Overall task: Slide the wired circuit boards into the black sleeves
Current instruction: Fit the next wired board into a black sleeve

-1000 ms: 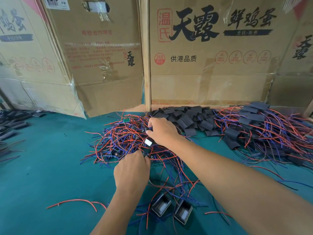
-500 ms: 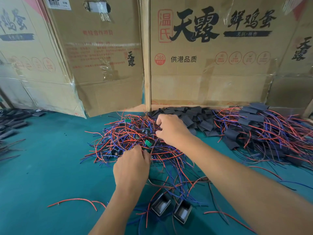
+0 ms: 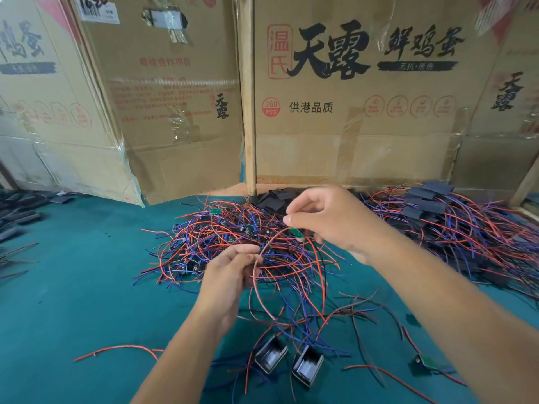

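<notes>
Circuit boards with red and blue wires lie tangled across a green worktop (image 3: 73, 287). Nearest the viewer, two black sleeves (image 3: 271, 358) lie side by side with open mouths showing. Above them the left hand (image 3: 230, 275) pinches a red wire (image 3: 259, 287) between curled fingers. Farther out, the right hand (image 3: 329, 220) pinches a small green circuit board (image 3: 298, 233), raised over the wire pile (image 3: 233, 246). Beyond sits a heap of loose sleeves (image 3: 277, 198), with sleeved units (image 3: 428, 199) piled to the right against cardboard boxes (image 3: 350, 97). To do this well, probably draw the board's wires free of the tangle before lifting, then feed the board squarely into a sleeve mouth.
</notes>
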### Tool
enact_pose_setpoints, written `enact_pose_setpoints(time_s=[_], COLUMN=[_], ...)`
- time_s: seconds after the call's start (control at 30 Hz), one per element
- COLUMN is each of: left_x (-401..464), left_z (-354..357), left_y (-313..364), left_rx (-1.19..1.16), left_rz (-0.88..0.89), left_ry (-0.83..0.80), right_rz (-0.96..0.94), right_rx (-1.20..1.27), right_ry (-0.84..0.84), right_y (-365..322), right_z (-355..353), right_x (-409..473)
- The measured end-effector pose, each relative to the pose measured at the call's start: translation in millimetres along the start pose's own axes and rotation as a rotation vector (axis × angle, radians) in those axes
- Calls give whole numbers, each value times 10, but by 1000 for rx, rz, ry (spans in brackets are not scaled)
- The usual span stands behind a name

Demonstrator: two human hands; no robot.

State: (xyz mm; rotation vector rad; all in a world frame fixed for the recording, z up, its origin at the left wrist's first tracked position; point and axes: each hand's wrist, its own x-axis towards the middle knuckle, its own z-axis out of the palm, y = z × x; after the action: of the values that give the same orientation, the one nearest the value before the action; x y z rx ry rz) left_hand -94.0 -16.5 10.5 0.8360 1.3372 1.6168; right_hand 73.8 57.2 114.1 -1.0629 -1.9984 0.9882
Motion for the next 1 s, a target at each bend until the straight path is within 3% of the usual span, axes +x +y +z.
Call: enact_pose_setpoints(time_s=[0.2,0.5,0.63,0.7,0.8,1.0], left_x=[-133,-195,-221,-213,-180,-158], left_z=[233,307,289,291,287,304], left_y=[-72,-55,-40,-44,-51,-86], left_rx=[-123,-252,-403,-469,-574,-659], left_rz=[188,246,123,51,-30,-96], left_ry=[-332,-183,-190,-183,-158,-173], right_rz=[75,95,233,295,278,197], right_rx=[35,88,-138,-283,-530,-741], right_ry=[48,-81,147,180,101,-16], right_y=[132,331,760,980,1189,1282], right_z=[87,199,-196,-346,-412,-84], right_x=[-63,18,580,838,1083,1318])
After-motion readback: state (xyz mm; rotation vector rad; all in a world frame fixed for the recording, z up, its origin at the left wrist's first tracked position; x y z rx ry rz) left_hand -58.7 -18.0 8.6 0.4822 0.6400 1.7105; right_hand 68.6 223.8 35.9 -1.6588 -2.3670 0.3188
